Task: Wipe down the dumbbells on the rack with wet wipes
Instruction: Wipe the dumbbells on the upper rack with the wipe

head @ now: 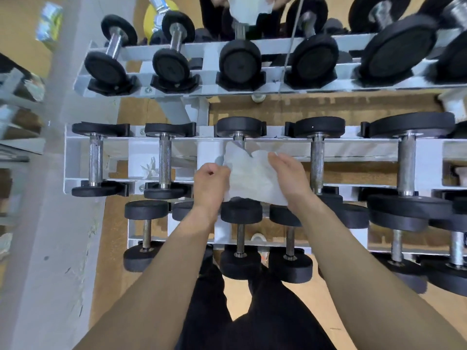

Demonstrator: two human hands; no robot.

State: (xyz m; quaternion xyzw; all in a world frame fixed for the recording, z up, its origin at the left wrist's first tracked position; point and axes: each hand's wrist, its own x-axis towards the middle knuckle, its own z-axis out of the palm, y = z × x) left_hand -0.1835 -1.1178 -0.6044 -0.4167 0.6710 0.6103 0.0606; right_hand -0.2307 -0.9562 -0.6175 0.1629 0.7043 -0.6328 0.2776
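At frame centre, the wet wipe (249,178) drapes the top-to-bottom handle (239,139) of 1 dumbbell (241,126); left hand (211,183) pinches its left edge, right hand (288,176) presses it, fingers nearly straight.

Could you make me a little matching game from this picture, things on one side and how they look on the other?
1 wet wipe
2 left hand
3 right hand
4 dumbbell heads

a black
b fingers straight along the wipe
c white, crumpled
d fist gripping the wipe's edge

Pairs: 1-c, 2-d, 3-b, 4-a
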